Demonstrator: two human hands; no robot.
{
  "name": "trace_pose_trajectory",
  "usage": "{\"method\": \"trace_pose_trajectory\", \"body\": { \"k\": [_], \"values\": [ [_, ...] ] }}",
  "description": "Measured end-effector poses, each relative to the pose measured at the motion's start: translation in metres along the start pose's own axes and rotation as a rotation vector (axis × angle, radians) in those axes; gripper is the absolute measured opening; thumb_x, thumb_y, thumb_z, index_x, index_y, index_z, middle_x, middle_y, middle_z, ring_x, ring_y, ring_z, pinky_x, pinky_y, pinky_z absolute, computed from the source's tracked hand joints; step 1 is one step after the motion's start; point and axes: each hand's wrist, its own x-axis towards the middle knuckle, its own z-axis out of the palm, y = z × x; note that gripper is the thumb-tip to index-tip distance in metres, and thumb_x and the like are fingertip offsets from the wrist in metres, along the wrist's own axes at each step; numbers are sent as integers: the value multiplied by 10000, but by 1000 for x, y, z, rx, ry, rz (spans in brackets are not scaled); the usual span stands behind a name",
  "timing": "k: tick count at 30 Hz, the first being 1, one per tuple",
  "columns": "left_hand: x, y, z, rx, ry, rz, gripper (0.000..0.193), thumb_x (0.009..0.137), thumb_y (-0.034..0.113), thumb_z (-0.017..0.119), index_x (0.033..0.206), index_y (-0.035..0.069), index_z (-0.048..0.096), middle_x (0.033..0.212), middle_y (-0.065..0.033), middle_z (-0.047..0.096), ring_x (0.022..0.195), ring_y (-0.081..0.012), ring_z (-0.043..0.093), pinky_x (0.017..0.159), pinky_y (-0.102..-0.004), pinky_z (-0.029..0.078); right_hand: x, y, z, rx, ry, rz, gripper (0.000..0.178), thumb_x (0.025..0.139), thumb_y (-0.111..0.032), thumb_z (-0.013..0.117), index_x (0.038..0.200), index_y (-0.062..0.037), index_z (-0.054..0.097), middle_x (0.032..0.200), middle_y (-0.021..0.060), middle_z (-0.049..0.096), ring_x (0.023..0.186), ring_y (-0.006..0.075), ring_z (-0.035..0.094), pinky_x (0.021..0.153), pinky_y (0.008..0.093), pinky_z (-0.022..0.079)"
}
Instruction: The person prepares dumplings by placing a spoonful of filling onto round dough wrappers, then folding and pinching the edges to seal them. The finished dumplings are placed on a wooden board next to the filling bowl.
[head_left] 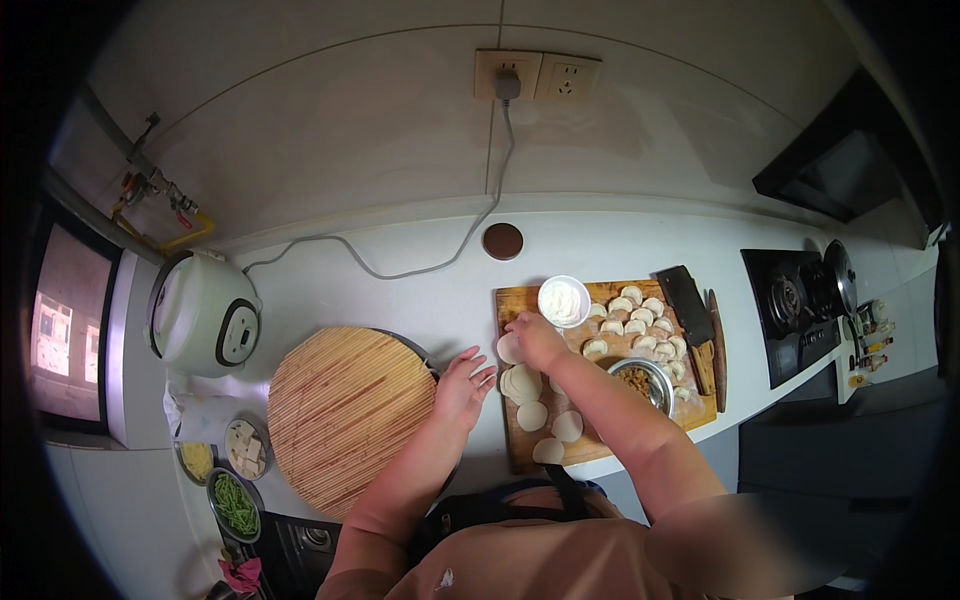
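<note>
My right hand is over the left part of a floured wooden cutting board, its fingers closed on a round dumpling wrapper. My left hand hovers between the board and a round slatted tray, fingers apart and nothing in them. Below the held wrapper lies an overlapping pile of wrappers, with several single ones nearer me. A white bowl of flour stands just beyond my right hand. Folded dumplings cover the board's far right. My right forearm partly hides a metal bowl of brown filling.
A cleaver and a rolling pin lie along the board's right edge. At the left are a rice cooker, a bowl of green vegetables and a bowl of white pieces. A gas stove is far right.
</note>
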Motion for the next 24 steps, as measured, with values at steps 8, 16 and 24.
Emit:
{"method": "trace_pose_trajectory", "body": {
  "k": [8,16,24],
  "values": [
    [-1,0,1,-9,-15,-6,281,866,85,490,1147,72,471,1099,-96,493,968,-244,512,844,-344,429,-5,-3,-1,28,88,32,234,738,-30,545,958,-45,624,963,137,594,916,303,573,814,371,459],
    [26,-10,3,170,-15,-4,307,856,58,510,1154,-1,473,1079,-80,506,935,-208,518,816,-324,438,-36,-1,6,171,310,249,165,785,-53,536,918,-32,632,930,148,609,843,332,583,745,402,470],
    [51,-17,16,449,-12,82,303,825,40,526,1127,16,526,1049,-34,542,888,-127,518,765,-267,415,-40,19,39,390,433,404,158,794,-82,604,935,-20,636,896,143,635,774,261,619,707,337,486]
  ]
}}
